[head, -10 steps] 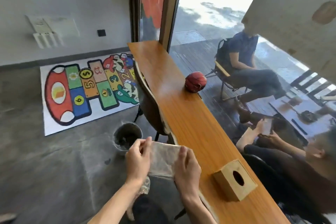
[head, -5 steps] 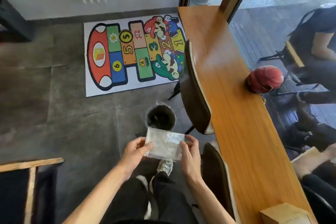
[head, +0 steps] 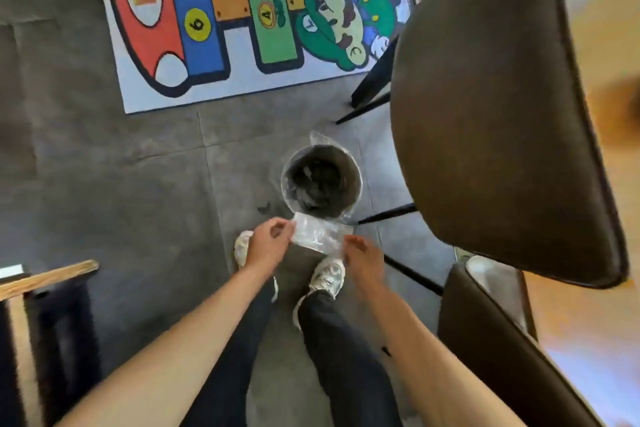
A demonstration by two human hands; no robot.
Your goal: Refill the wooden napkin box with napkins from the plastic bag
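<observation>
The plastic bag (head: 320,236) hangs stretched between your two hands, directly over the near rim of the lined bin (head: 322,180) on the floor. Its long axis runs left to right. Your left hand (head: 268,243) pinches one end, your right hand (head: 362,253) the other — fingers closed on the film. The napkin box is out of view — likely on the counter to your right.

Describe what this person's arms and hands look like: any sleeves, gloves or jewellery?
Both forearms are bare right down to the frame's bottom edge, so no sleeves show. The left hand and right hand wear no gloves, and no rings, watch or bracelets are visible. A small dark mark sits on the right forearm; whether it is a tattoo is unclear.
</observation>
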